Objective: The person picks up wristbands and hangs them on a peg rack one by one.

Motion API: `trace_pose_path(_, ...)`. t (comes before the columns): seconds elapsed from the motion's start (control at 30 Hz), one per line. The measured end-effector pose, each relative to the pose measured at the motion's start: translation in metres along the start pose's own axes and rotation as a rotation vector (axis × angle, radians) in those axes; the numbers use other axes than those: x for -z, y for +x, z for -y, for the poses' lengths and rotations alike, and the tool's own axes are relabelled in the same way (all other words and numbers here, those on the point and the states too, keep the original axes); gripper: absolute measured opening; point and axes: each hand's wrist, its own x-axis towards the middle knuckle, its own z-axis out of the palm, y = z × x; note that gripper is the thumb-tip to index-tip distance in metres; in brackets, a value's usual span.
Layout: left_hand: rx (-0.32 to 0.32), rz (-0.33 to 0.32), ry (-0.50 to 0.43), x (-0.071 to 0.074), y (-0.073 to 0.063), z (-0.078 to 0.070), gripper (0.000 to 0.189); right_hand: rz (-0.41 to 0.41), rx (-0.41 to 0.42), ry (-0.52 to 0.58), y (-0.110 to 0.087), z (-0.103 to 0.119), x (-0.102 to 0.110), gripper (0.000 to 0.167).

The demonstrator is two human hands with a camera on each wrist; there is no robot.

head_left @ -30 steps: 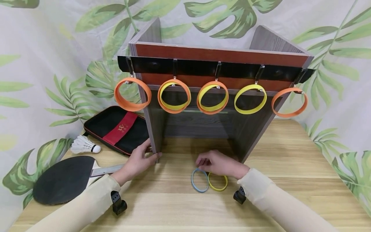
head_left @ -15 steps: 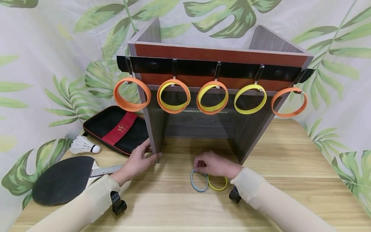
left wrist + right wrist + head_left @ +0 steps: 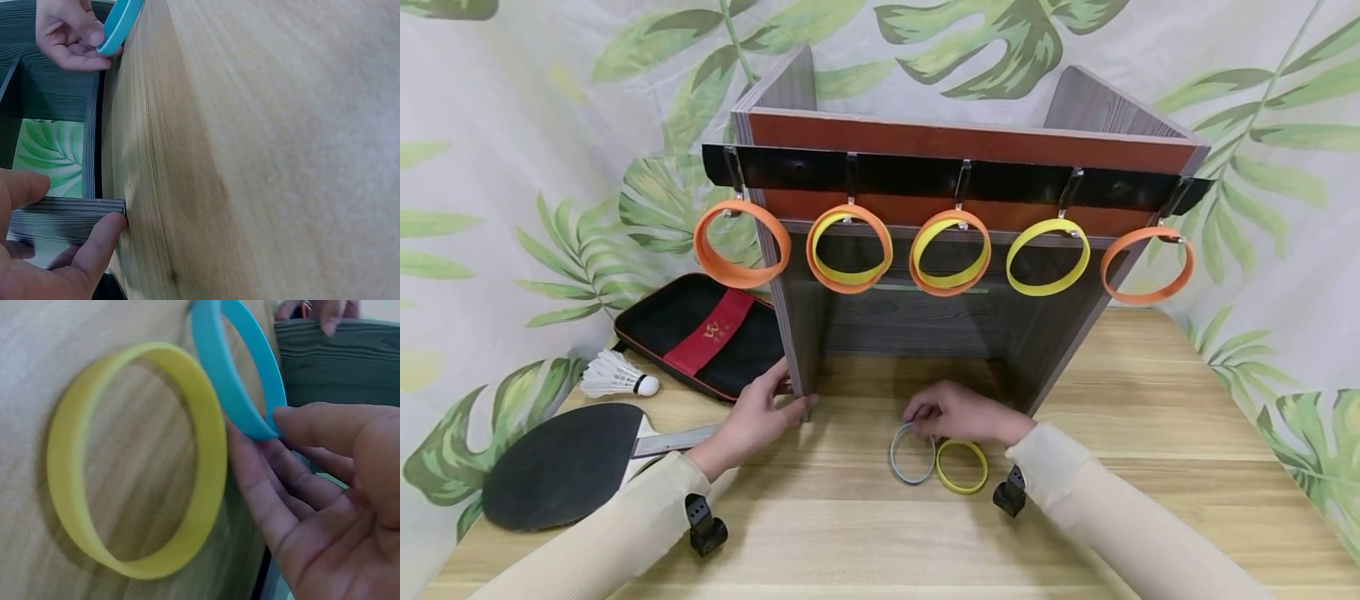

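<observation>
My right hand pinches the far edge of a blue silicone wristband between thumb and fingers. In the head view the blue band is tipped up at the hand's side. A yellow wristband lies on the table just right of it. With thumb and fingers on either side, my left hand grips the lower front edge of the left side panel of a grey wooden stand. Orange and yellow wristbands hang from hooks on the black strip across the stand's front.
Left of the stand lie a black and red paddle case, a white shuttlecock and a black table tennis bat. The left forearm passes over the bat's handle side. A leaf-patterned cloth hangs behind the wooden table.
My right hand has taken hold of the blue wristband and raised its far edge, shifting it slightly away from me. The left hand stays on the panel.
</observation>
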Motion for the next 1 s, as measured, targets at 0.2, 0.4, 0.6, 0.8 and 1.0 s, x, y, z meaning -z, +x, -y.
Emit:
trace_pose_path(0.2, 0.003, 0.001, 0.006, 0.000, 0.001, 0.001, 0.066, 0.059, -0.081, 0.068, -0.003, 0.004, 0.007, 0.019)
trace_pose_path(0.4, -0.012, -0.008, 0.027, -0.001, 0.000, 0.003, 0.066, 0.099, -0.110, 0.055, -0.004, 0.007, 0.009, 0.020)
trace_pose_path(0.6, -0.017, -0.010, 0.014, 0.000, 0.000, 0.001, 0.066, 0.135, -0.144, 0.071, -0.007, 0.011, 0.010, 0.017)
trace_pose_path(0.8, -0.022, -0.010, 0.018, 0.001, -0.001, 0.001, 0.066, 0.146, -0.135, 0.117, -0.019, 0.022, 0.015, 0.017)
trace_pose_path(1.0, -0.035, -0.009, 0.028, 0.001, 0.000, 0.002, 0.065, 0.069, -0.010, 0.136, -0.036, 0.041, 0.032, 0.016)
